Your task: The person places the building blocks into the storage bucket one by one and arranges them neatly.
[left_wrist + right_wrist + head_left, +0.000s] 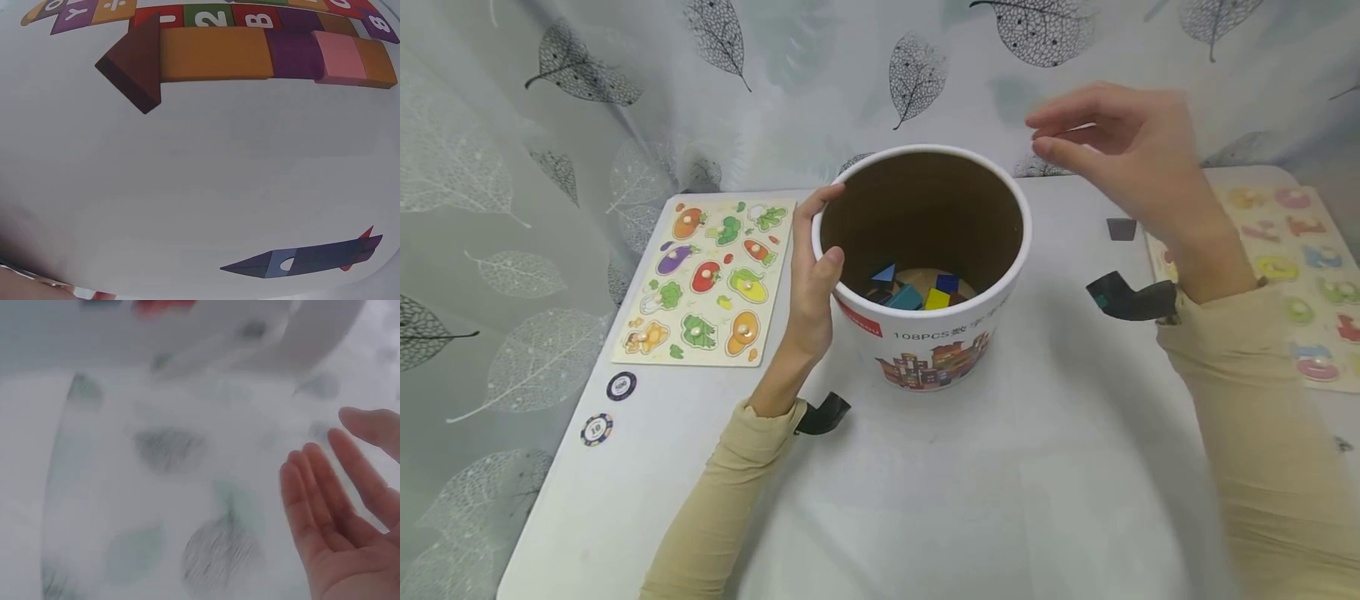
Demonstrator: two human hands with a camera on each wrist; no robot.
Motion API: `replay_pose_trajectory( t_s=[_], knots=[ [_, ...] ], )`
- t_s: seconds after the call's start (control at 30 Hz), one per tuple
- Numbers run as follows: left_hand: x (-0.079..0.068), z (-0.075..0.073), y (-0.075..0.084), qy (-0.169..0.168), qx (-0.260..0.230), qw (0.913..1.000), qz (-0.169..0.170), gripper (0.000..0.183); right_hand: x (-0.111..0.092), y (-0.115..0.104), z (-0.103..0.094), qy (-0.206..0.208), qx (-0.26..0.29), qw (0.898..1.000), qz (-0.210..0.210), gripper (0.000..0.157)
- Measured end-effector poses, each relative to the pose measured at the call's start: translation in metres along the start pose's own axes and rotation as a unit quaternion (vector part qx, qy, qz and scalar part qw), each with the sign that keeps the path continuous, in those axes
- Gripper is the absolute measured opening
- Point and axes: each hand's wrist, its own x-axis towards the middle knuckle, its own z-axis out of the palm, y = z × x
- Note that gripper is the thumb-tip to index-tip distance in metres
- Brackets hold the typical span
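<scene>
A white bucket with printed toy buildings stands on the table, its open top tilted toward me. On its left rim my left hand grips, the thumb at the front edge and a finger farther back. Several coloured blocks lie at the bottom, including a yellow block and a teal block. The left wrist view is filled by the bucket's printed wall. To the right of the bucket and above it, my right hand hangs in the air, slightly blurred. Its fingers are relaxed and hold nothing.
A vegetable puzzle board lies at the left, with a dark chip and a lighter chip near it. A small dark piece and another puzzle board are at the right. A leaf-patterned curtain hangs behind.
</scene>
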Motion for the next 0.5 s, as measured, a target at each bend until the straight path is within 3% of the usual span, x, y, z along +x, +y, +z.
replay_pose_trajectory(
  t_s=[0.07, 0.13, 0.2, 0.3, 0.43, 0.5],
  knots=[
    [0.0, 0.0, 0.0, 0.001, -0.001, 1.0, -0.001, 0.103, 0.0, 0.018, -0.017, 0.012, -0.045, 0.998, 0.053, 0.025],
    [0.0, 0.0, 0.0, 0.003, 0.001, 1.0, -0.003, 0.103, -0.002, 0.037, -0.034, 0.014, -0.113, 0.986, 0.121, 0.027],
    [-0.001, -0.001, 0.0, 0.005, 0.005, 1.0, -0.007, 0.104, -0.006, 0.058, -0.051, 0.001, -0.178, 0.966, 0.188, 0.032],
    [-0.001, -0.001, 0.001, 0.005, 0.013, 0.9999, -0.011, 0.104, -0.015, 0.086, -0.071, -0.024, -0.265, 0.925, 0.272, 0.044],
    [-0.001, -0.001, 0.002, 0.004, 0.019, 0.9997, -0.011, 0.104, -0.026, 0.116, -0.086, -0.078, -0.323, 0.882, 0.335, 0.052],
    [-0.001, 0.0, 0.002, 0.004, 0.018, 0.9998, -0.008, 0.104, -0.031, 0.125, -0.09, -0.107, -0.332, 0.868, 0.352, 0.054]
  ],
)
